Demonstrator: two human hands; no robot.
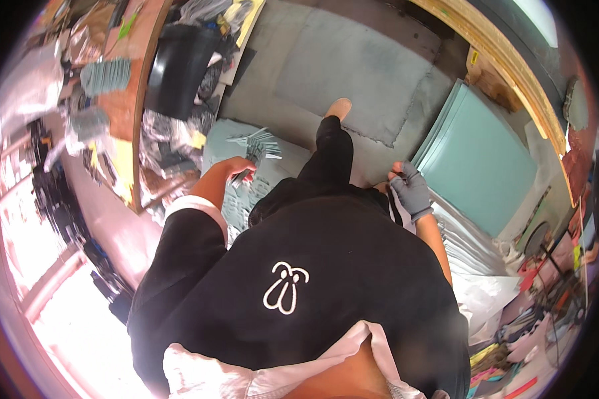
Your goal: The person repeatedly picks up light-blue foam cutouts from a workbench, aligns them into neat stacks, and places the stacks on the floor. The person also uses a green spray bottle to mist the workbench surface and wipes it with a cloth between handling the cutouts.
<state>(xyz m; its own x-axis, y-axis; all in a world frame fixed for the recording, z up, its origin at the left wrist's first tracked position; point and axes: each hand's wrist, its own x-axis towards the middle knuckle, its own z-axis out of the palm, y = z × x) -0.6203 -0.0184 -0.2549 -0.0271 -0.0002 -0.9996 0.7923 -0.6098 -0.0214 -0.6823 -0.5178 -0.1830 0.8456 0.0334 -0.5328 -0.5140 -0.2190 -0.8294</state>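
My left hand (238, 169) is closed around a bundle of thin grey-green cut pieces (262, 143), whose narrow ends fan out past the fingers. Below that hand lies a grey-green sheet (236, 206) with rows of cut marks or small pieces on it. My right hand (411, 189) wears a grey fingerless glove. Its fingers are curled in, and nothing shows in them. It hangs beside my hip, near a stack of large green sheets (479, 159), apart from it.
My foot in a tan shoe (339, 108) is on the grey floor (359, 66). A wooden table (123, 100) at left bears a stack of grey-green pieces (106, 76). Plastic bags (170, 136) crowd beside it. White sheets (469, 243) and scraps (512, 339) lie at right, beneath a wooden-edged table (506, 53).
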